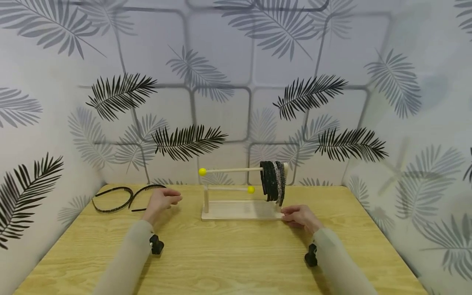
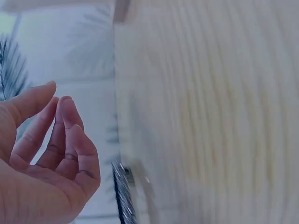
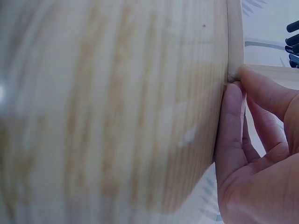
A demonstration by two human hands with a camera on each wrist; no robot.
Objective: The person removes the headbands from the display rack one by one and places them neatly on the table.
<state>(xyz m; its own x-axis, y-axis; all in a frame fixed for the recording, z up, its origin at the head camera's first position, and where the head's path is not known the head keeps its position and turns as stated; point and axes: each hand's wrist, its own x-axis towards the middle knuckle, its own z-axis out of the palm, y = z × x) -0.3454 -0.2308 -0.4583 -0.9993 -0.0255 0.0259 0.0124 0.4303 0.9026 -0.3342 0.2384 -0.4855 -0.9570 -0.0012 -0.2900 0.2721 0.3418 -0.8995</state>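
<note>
A pale wooden display stand (image 1: 236,210) with two rods stands on the table, the rods tipped with yellow balls (image 1: 202,171). Several black and silvery headbands (image 1: 271,180) hang bunched at the right end of its upper rod. My right hand (image 1: 301,217) pinches the right end of the base; in the right wrist view the thumb (image 3: 266,88) lies at the base's corner. To the left of the stand, my left hand (image 1: 162,203) holds nothing, fingers loosely bent. A dark toothed headband (image 1: 137,191) lies beside it, partly hidden behind the hand.
Another dark headband (image 1: 110,211) lies farther left on the wood-grain table (image 1: 228,262). Leaf-patterned walls (image 1: 236,114) rise behind and on both sides. A small black device (image 1: 156,245) is worn on the left wrist, and a similar one (image 1: 311,255) on the right.
</note>
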